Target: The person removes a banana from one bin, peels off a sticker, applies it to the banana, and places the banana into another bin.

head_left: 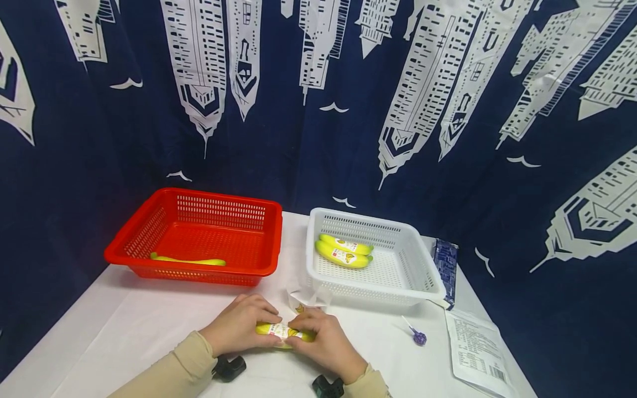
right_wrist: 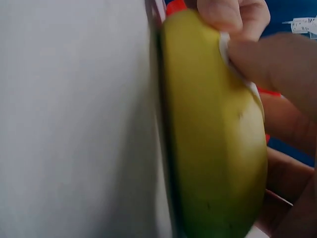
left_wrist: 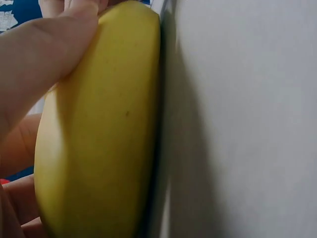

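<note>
A yellow banana (head_left: 267,328) with a white printed label (head_left: 280,330) round its middle lies low over the white table, between both hands. My left hand (head_left: 244,325) grips its left part, thumb on the near side and fingers behind. Opposite, my right hand (head_left: 325,338) holds the right part the same way. The right wrist view shows the right thumb (right_wrist: 267,59) pressing at a white edge of the label on the banana (right_wrist: 213,129). In the left wrist view the banana (left_wrist: 104,124) bears a few small dark specks. Just behind the hands stands a white paper piece (head_left: 309,297) with a banana print.
A red basket (head_left: 194,193) at the back left contains a banana (head_left: 189,261). The white basket (head_left: 368,218) on the right contains two labelled bananas (head_left: 343,254). Farther right are a purple lollipop (head_left: 419,337), a white printed pouch (head_left: 478,351) and a dark blue packet (head_left: 446,265).
</note>
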Motion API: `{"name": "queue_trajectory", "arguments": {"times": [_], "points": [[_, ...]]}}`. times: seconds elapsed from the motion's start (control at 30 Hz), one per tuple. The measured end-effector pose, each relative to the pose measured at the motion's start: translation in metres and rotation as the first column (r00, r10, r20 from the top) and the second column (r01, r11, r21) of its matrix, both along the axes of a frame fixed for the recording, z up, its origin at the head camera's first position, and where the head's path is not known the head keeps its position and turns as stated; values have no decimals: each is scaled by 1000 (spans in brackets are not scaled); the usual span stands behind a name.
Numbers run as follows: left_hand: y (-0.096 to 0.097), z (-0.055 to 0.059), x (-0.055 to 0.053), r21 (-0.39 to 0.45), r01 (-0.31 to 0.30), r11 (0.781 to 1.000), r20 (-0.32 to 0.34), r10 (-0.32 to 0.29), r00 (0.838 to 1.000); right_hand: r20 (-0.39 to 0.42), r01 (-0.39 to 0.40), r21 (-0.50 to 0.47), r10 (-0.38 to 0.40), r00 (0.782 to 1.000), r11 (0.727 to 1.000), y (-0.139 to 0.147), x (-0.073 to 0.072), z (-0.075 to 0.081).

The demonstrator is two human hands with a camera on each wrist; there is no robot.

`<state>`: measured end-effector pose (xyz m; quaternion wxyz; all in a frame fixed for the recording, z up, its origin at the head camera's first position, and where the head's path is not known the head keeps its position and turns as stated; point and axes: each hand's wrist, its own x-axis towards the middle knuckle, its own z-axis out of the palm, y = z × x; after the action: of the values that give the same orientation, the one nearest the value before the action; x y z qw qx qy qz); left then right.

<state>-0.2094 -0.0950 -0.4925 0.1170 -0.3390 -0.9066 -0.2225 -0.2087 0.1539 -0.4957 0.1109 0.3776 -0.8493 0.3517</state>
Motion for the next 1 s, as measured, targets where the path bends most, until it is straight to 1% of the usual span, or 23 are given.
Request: {"name": "queue_trajectory", "arguments": {"times": [0.1, 0.23, 0.37, 0.47, 0.53, 0.67, 0.8, 0.9, 1.0], "points": [[-2, 2, -1, -5, 4, 1000, 37, -4, 999, 32, 1, 34, -2, 1000, 999, 3, 0, 2], [-7, 4, -2, 3, 26, 1000, 79, -26, 997, 110, -15, 63, 8, 994, 998, 7, -1, 6], [-11, 5, -3, 3, 53, 999, 96, -53, 994, 171, -37, 105, 19, 985, 994, 13, -1, 10], [-12, 5, -5, 13, 63, 998, 105, -64, 992, 169, -22, 133, -1, 986, 991, 18, -2, 12], [-11, 4, -5, 34, 66, 997, 116, -70, 991, 160, -2, 134, -19, 987, 991, 20, -3, 13], [-9, 2, -5, 72, 65, 995, 121, -73, 990, 137, 11, 108, -26, 990, 994, 20, -5, 12], [-8, 0, -4, 78, 56, 995, 103, -64, 993, 116, 13, 92, -23, 993, 996, 19, -6, 10], [-7, 0, -4, 74, 54, 996, 100, -61, 993, 134, -3, 98, -10, 991, 995, 22, -5, 12], [-5, -1, -6, 124, 63, 990, 118, -78, 990, 170, -37, 115, 17, 985, 993, 30, -5, 18]]}}
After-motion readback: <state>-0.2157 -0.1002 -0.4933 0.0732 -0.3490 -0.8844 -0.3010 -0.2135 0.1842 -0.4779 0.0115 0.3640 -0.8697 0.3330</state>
